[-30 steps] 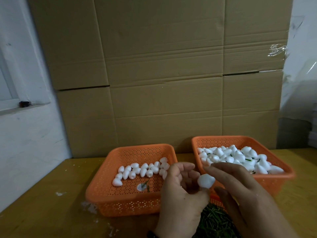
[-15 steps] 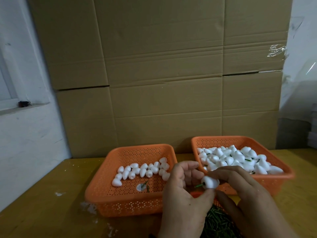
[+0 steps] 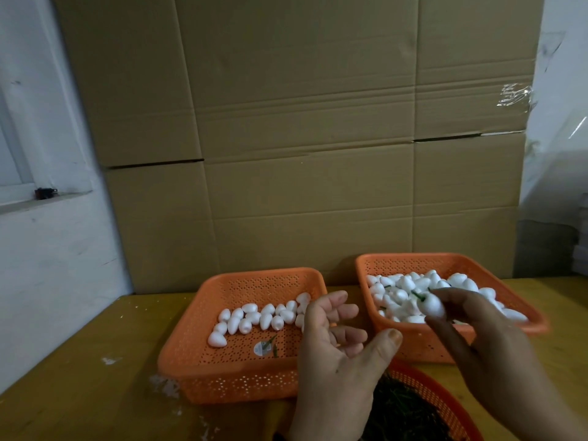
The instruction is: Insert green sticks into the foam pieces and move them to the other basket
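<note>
the foam piece (image 3: pixel 433 304) with a short green stick (image 3: pixel 417 296) poking out of its far-left end sits pinched in the fingertips of the right hand (image 3: pixel 483 342), held over the near part of the right basket (image 3: pixel 525 316). that basket is heaped with white foam pieces, several showing green stubs, so it looks like the place for finished ones, and the hand is probably poised there to drop this one in. the left hand (image 3: pixel 337 348) hangs between the two baskets with fingers loosely curled and thumb out, gripping nothing, likely freed up to fetch the next piece. the left basket (image 3: pixel 235 374) holds a loose row of plain foam pieces (image 3: pixel 261 316) across its far half, plus a stray green stick or two lying by a small round sticker (image 3: pixel 261 348) on its floor; whatever is printed on the sticker is too small to read. close in, a round orange basket (image 3: pixel 445 405) holds a dark pile of green sticks (image 3: pixel 404 412), near both hands for quick picking. all rest on a wooden table (image 3: pixel 79 386), with stacked cardboard boxes (image 3: pixel 302 122) behind. no other writing is legible.
</note>
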The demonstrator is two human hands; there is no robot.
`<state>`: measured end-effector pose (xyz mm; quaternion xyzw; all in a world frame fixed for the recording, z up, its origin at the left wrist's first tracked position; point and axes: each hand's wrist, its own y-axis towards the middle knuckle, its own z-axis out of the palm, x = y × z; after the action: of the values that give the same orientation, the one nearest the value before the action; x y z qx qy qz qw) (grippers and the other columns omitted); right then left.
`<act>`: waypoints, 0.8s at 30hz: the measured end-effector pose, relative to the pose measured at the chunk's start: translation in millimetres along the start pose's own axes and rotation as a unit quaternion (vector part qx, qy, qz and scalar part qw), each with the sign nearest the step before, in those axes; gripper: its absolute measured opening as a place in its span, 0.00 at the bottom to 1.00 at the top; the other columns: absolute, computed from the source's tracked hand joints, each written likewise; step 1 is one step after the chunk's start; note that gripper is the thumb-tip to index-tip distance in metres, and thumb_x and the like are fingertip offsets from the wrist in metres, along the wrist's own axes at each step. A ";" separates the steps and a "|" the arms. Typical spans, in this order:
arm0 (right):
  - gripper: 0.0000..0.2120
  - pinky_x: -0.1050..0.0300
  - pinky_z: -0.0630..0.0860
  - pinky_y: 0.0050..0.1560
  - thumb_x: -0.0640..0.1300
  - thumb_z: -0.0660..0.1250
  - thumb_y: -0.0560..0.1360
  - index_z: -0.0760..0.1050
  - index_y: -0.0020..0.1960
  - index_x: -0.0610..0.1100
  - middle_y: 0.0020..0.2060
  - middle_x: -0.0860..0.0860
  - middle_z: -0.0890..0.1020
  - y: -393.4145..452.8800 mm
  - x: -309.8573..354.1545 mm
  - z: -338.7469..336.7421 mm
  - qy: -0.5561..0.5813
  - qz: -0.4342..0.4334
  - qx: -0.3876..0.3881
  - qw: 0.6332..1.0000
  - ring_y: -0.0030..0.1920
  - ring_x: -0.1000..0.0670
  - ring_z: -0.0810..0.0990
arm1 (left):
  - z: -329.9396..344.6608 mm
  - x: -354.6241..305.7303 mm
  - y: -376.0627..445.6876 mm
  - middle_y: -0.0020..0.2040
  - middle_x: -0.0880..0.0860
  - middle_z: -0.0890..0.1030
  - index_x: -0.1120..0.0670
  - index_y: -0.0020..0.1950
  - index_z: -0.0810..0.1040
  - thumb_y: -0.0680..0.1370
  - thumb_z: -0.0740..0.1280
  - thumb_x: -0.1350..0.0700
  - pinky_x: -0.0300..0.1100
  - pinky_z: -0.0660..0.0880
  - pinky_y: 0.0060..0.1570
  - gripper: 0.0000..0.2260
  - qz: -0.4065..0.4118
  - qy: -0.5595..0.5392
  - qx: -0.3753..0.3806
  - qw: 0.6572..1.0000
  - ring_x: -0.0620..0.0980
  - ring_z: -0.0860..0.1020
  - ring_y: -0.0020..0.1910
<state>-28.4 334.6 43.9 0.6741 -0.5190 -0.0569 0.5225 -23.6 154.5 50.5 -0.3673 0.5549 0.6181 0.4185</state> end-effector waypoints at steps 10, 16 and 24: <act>0.13 0.43 0.74 0.49 0.48 0.66 0.75 0.79 0.55 0.42 0.43 0.43 0.84 -1.7 -56.4 2.7 -0.211 0.130 -0.015 0.969 0.46 0.39 0.80 | -1.5 1.0 0.7 0.52 0.43 0.78 0.43 0.56 0.73 0.60 0.76 0.51 0.42 0.78 0.50 0.26 -0.029 0.033 0.014 0.999 0.43 0.78 0.44; 0.09 0.43 0.71 0.52 0.44 0.72 0.72 0.80 0.51 0.44 0.42 0.43 0.85 -5.1 -66.0 2.8 -0.281 0.145 0.001 0.949 0.49 0.38 0.81 | -0.5 3.0 -3.3 0.54 0.42 0.77 0.40 0.53 0.74 0.64 0.76 0.53 0.40 0.77 0.53 0.21 -0.040 0.105 0.045 0.993 0.41 0.77 0.46; 0.19 0.38 0.70 0.53 0.35 0.76 0.66 0.82 0.56 0.40 0.51 0.40 0.82 -8.1 -67.4 7.5 -0.339 0.066 0.007 0.939 0.51 0.34 0.79 | -2.3 1.5 -4.5 0.54 0.40 0.76 0.38 0.53 0.73 0.69 0.75 0.53 0.34 0.76 0.49 0.18 -0.036 0.169 0.057 0.983 0.42 0.76 0.49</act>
<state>-58.5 380.3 3.0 0.5827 -0.7090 -0.2437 0.3137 -20.1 152.6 47.1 -0.4620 0.6381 0.4989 0.3612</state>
